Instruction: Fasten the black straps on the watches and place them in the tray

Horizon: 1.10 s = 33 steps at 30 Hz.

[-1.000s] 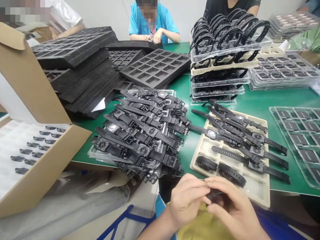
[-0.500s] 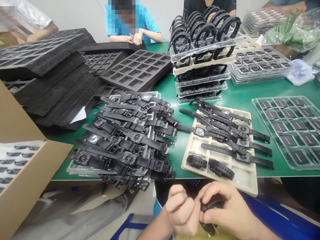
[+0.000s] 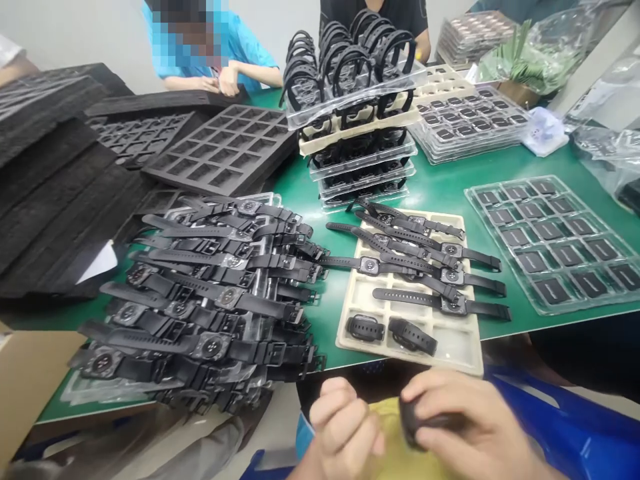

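Note:
My right hand (image 3: 465,423) is closed around a black smartwatch (image 3: 411,421), part of which the fingers cover. To its left, my left hand (image 3: 345,423) is curled with the fingers folded in; what they hold, if anything, is hidden. Just beyond both hands, a cream tray (image 3: 457,340) bears several smartwatches (image 3: 453,275) lying stretched out face down. Two more watches with looped straps (image 3: 413,335) sit in its front compartments. A large pile of black smartwatches (image 3: 213,347) lies on clear trays to the left.
On the right lies a clear blister tray (image 3: 543,280) with dark square pieces. Stacked trays of looped watches (image 3: 350,110) stand at the back, near seated people. Black foam trays (image 3: 220,150) are heaped at left, above a cardboard box (image 3: 37,380). The green table (image 3: 280,190) ends before my lap.
My hands have moved apart, and the smartwatch has turned up in my right hand, away from my left fingers. The view has swung right, so the table things appear further left.

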Motion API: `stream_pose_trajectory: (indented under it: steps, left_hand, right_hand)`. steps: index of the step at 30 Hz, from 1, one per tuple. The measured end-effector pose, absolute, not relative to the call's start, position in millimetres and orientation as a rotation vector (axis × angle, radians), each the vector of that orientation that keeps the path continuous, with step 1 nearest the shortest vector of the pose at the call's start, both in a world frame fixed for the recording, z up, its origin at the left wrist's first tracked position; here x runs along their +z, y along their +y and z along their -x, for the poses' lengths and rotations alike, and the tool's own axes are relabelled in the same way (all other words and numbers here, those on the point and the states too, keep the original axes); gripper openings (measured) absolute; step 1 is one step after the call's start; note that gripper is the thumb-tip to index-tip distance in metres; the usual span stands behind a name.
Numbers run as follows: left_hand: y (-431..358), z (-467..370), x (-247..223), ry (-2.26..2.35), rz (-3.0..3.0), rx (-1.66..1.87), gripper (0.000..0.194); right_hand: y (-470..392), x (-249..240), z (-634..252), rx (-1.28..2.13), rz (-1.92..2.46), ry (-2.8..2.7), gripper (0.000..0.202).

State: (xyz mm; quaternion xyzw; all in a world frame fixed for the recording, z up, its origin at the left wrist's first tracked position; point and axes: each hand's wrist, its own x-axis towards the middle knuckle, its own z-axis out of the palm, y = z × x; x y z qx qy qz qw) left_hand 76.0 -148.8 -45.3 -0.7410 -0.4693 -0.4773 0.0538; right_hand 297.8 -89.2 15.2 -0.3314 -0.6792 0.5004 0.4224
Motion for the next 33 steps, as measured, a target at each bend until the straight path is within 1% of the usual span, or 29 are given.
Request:
stream_pose_trajectory:
  steps: [3, 4, 7, 11, 15, 18, 20, 22, 25, 30, 33]
  left_hand:
    - [-132.3, -78.7, -35.9, -1.425, 2.242, -1.513, 0.024]
    - [-129.0, -79.1, -35.6, -1.488, 2.241, -1.511, 0.021]
    - [-124.7, -82.6, -36.5, -1.547, 2.297, -1.514, 0.017]
    - [-121.6, -91.8, -32.1, -1.478, 2.397, -1.489, 0.020]
    - [-117.0, -100.5, -27.5, -1.486, 2.413, -1.443, 0.026]
    - [-113.8, -108.1, -26.3, -1.493, 2.398, -1.473, 0.028]
    - [-111.4, -114.5, -25.1, -1.493, 2.382, -1.513, 0.027]
    - [-108.6, -121.6, -23.3, -1.498, 2.373, -1.548, 0.026]
    - [-104.0, -131.9, -21.0, -1.508, 2.357, -1.608, 0.023]
    - [-98.3, -141.4, -19.5, -1.499, 2.347, -1.731, 0.019]
    - [-97.2, -139.4, -18.5, -1.469, 2.391, -1.742, 0.020]
  right_hand:
    - [-83.4, 4.9, -338.2, 0.827, 1.083, -1.631, 0.025]
    - [-81.7, -0.8, -348.7, 0.750, 1.177, -1.595, 0.022]
    - [-75.8, -16.4, -361.0, 0.698, 1.327, -1.721, 0.019]
    - [-67.7, -19.8, -350.4, 0.663, 1.158, -2.100, 0.012]
    - [-55.5, -12.7, -356.0, 0.534, 1.083, -2.160, 0.014]
    - [-40.9, -14.4, -370.0, 0.267, 1.317, -2.107, 0.016]
    - [-31.9, -18.9, -376.3, 0.143, 1.509, -2.150, 0.028]
    - [-26.3, -22.9, -378.6, 0.127, 1.605, -2.222, 0.036]
    - [-25.1, -23.6, -380.1, 0.185, 1.642, -2.284, 0.036]
    - [-32.1, -10.7, -393.5, 0.386, 1.594, -2.297, 0.047]
    - [-36.7, 1.2, -402.1, 0.427, 1.500, -2.244, 0.040]
